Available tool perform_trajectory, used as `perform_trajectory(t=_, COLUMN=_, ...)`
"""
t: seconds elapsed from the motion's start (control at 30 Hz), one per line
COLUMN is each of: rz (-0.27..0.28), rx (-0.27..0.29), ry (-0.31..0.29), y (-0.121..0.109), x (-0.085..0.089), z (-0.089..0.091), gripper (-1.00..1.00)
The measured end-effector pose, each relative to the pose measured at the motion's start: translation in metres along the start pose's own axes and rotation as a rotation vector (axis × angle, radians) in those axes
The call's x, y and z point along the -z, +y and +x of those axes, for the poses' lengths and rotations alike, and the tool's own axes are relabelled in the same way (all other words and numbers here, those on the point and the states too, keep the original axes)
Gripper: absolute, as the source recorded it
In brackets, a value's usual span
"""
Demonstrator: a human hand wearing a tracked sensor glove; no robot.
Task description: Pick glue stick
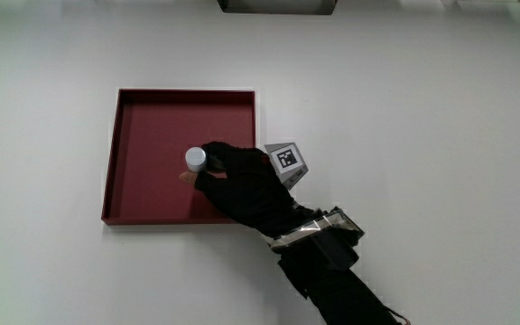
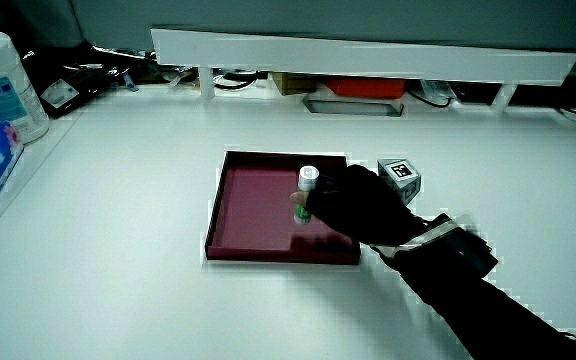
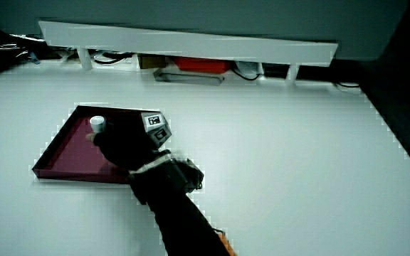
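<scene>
Main view: hand (image 1: 242, 185) reaches into red tray (image 1: 143, 194) on white tabletop (image 1: 422, 135), fingers curled around glue stick (image 1: 195, 160). Stick stands upright inside tray, white cap up, near tray's middle. In a side view, stick (image 2: 306, 195) shows green label below cap, gripped at its lower body. 1 patterned cube (image 1: 287, 161) on back of hand. Forearm extends toward person over tray's near rim.

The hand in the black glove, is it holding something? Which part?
Yes. The hand has its grip around the body of the glue stick, below its white cap, upright in the red tray.
</scene>
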Motion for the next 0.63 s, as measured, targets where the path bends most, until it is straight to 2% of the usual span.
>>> perform_trajectory(t=0.07, rz=-0.001, rx=-0.075, ry=0.058, y=0.001, x=-0.004, z=0.000, gripper=1.00)
perform_trajectory(t=0.13, rz=0.007, rx=-0.046, ry=0.009, y=-0.004, x=-0.012, z=-0.012, gripper=1.00)
perform_trajectory(t=0.17, rz=0.003, rx=-0.037, ry=0.007, y=-0.007, x=-0.016, z=-0.018, gripper=1.00)
perform_trajectory(t=0.23, rz=0.000, rx=-0.082, ry=0.045, y=-0.010, x=-0.023, z=-0.025, gripper=1.00)
perform_trajectory(t=0.27, rz=0.004, rx=-0.087, ry=0.048, y=-0.012, x=-0.026, z=-0.030, gripper=1.00)
perform_trajectory(t=0.37, rz=0.021, rx=-0.096, ry=0.014, y=-0.019, x=-0.038, z=-0.042, gripper=1.00)
perform_trajectory(t=0.47, rz=0.022, rx=-0.104, ry=0.010, y=-0.026, x=-0.049, z=-0.052, gripper=1.00)
perform_trajectory(t=0.5, rz=0.026, rx=-0.125, ry=0.027, y=-0.028, x=-0.053, z=-0.055, gripper=1.00)
perform_trajectory(t=0.53, rz=0.028, rx=-0.120, ry=0.031, y=-0.031, x=-0.056, z=-0.058, gripper=1.00)
perform_trajectory(t=0.57, rz=0.032, rx=-0.132, ry=0.027, y=-0.033, x=-0.061, z=-0.059, gripper=1.00)
perform_trajectory(t=0.63, rz=0.048, rx=-0.120, ry=0.000, y=-0.039, x=-0.070, z=-0.065, gripper=1.00)
